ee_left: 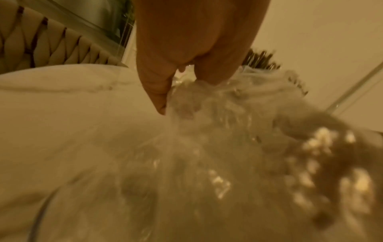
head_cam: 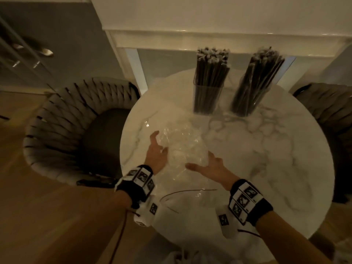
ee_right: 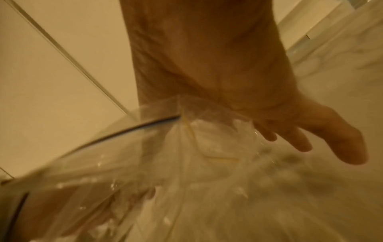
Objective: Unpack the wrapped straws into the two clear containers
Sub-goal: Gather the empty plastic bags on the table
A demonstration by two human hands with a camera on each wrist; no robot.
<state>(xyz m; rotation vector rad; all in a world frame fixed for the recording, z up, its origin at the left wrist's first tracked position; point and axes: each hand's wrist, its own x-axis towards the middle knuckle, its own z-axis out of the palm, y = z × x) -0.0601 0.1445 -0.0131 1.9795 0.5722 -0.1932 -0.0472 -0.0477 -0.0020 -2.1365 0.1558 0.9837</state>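
Both hands are on the table, one at each side of a crumpled clear wrap (head_cam: 182, 147). The left hand (head_cam: 156, 153) has its fingers spread and lightly bent, fingertips touching the wrap's left edge; the left wrist view shows a finger and thumb (ee_left: 159, 91) pressed into the crinkled film, though blur hides whether they pinch it. The right hand (head_cam: 207, 166) lies just right of the wrap and nearer the body, thumb reaching left under the film's near edge, fingers straight. In the right wrist view the fingers (ee_right: 290, 135) are extended along the plastic, which drapes across the palm; no curl around it shows.

The wrap sits between the two hands, bunched up, with its loose end trailing toward the body, where a thin dark line (head_cam: 186, 192) curves across the table.

Beyond the hands, well apart from them at the far side of the round marble table (head_cam: 266, 168), stand two clear containers, both packed with dark straws standing on end: the left container (head_cam: 207, 100) upright, the right container (head_cam: 249, 100) with its straws (head_cam: 261, 73) leaning right. Woven chairs flank the table, one at left (head_cam: 62, 126), one at right (head_cam: 331, 107).
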